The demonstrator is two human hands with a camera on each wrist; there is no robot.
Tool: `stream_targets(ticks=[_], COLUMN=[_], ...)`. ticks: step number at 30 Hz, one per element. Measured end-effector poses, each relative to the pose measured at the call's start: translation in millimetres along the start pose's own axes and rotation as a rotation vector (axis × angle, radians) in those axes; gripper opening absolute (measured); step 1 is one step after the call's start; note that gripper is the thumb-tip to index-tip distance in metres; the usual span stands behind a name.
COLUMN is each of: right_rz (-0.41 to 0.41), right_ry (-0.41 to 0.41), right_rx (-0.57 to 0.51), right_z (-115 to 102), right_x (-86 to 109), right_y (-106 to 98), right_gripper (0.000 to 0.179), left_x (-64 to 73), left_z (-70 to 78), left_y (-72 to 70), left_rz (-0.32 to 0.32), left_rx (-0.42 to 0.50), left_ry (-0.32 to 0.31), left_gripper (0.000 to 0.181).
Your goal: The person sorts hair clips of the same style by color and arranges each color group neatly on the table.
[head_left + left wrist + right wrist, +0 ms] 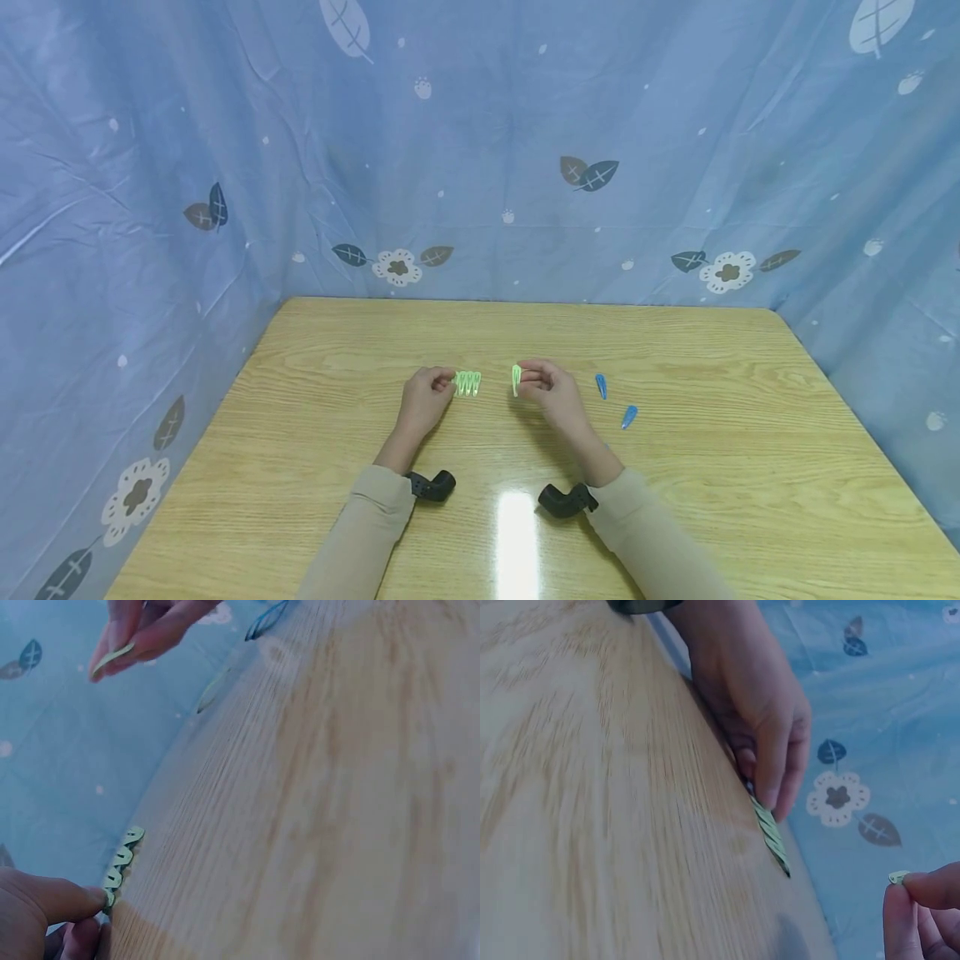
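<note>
One green clip is pinched by the right hand, another clip seemingly by the left hand.

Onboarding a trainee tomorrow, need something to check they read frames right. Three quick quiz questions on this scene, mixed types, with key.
1. Multiple choice: what colour is the held clip in the right hand?
A) Blue
B) Green
C) Red

2. True or false: in the head view, two blue clips lie to the right of the row of green clips.

3. Short answer: which hand touches that row, and at which end as the head view shows it?

Key:
1. B
2. True
3. The left hand, at the left end.
</note>
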State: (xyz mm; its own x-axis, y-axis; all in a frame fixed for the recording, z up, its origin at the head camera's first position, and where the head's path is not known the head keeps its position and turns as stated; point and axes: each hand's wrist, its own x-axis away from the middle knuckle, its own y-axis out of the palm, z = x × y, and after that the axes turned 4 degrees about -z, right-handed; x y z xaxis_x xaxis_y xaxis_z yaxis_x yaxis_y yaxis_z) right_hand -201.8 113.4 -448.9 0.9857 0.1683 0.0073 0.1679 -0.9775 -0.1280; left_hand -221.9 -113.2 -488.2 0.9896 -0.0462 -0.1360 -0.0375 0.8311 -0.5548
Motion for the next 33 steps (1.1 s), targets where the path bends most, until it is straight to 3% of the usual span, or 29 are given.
stream_targets(ticks=[9, 13, 19, 33], right_rz=[0.034, 0.032, 0.089, 0.123], right_ry=[0.037, 0.036, 0.044, 0.105], right_rx=[0.000, 0.002, 0.070, 0.244], right_z=[7.6, 0.5, 21.6, 16.7], right_x=[-12.5, -11.2, -28.4, -39.0], right_y=[24.1, 33.1, 45.1, 55.9], right_gripper=[0.033, 0.034, 0.033, 0.027], left_x=[0.1, -0.2, -0.3, 0.1], left_z=[1.1, 0.5, 0.5, 3.4], left_y=[-0.6, -0.7, 0.4, -1.6], left_rz=[0.004, 0.005, 0.004, -0.007], left_rx=[-0.003, -0.004, -0.002, 0.005], left_ry=[-0.009, -0.012, -0.006, -0.026], left_gripper=[0.019, 0.019, 0.019, 0.020])
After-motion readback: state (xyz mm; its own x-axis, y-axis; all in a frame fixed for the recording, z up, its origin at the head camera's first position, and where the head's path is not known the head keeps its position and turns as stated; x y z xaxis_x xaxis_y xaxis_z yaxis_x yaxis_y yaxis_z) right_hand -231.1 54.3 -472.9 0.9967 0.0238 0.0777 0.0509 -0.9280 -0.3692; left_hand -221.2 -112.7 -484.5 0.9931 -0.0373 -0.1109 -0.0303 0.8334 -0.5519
